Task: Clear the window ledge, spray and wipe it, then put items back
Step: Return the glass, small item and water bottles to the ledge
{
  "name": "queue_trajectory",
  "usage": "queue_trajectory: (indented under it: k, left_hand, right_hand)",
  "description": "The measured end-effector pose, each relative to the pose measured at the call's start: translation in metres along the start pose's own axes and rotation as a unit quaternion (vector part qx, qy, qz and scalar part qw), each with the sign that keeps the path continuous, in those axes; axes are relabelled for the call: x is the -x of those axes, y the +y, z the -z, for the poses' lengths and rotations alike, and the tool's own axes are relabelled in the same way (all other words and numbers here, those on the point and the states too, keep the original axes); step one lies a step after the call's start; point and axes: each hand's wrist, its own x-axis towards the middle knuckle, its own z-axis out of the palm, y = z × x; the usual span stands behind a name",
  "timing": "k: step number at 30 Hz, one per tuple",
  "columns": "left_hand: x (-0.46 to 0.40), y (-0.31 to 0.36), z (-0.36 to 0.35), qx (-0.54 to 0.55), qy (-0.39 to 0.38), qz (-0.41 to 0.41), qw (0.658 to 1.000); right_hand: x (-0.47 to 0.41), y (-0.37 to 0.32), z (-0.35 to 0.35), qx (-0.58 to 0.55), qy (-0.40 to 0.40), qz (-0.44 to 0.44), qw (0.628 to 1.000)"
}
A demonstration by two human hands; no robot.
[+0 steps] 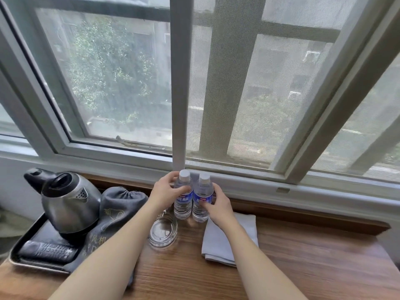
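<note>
Light: soft, even daylight through the window (pixel 121 83); no lamp visible.
Brightness: moderate; panes hazy and washed out.
Shadows: faint, under the bottles (pixel 192 200) and cloth (pixel 229 241) on the ledge (pixel 303 256).
Glare: dull highlights on the kettle (pixel 67 202) and ashtray (pixel 162 232).
Distortion: wide-angle; frame bars bow and splay toward the edges.
Focus: centre fairly sharp; corners soft.

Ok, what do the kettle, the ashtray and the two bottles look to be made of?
Kettle: brushed metal body with dull reflections, likely steel; black lid and spout, probably plastic. Ashtray: thick clear glass by its bright rim glints. Two bottles: thin clear plastic with ribbed walls, white caps and blue labels; the left hand and right hand grip one each.
</note>
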Motion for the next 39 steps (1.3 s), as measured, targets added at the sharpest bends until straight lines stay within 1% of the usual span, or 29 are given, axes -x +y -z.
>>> queue_trajectory:
  k: [14, 20, 27, 39]
  left_hand:
    - [0.0006, -0.0040, -0.0020, 0.012, 0.009, 0.008, 1.000]
    - [0.0017, -0.0042, -0.0020, 0.006, 0.013, 0.011, 1.000]
    - [0.0022, -0.0032, -0.0027, -0.003, 0.020, 0.011, 1.000]
    - [0.0059, 0.0035, -0.0014, 0.010, 0.013, 0.029, 0.999]
  right_hand:
    - [0.0019, -0.0014, 0.0007, 0.004, -0.010, -0.003, 1.000]
    - [0.0030, -0.0002, -0.0061, 0.010, 0.016, -0.011, 1.000]
    - [0.0027, 0.0008, -0.0058, 0.022, 0.020, -0.014, 0.999]
    - [0.0031, -0.0031, -0.0038, 0.016, 0.004, -0.020, 1.000]
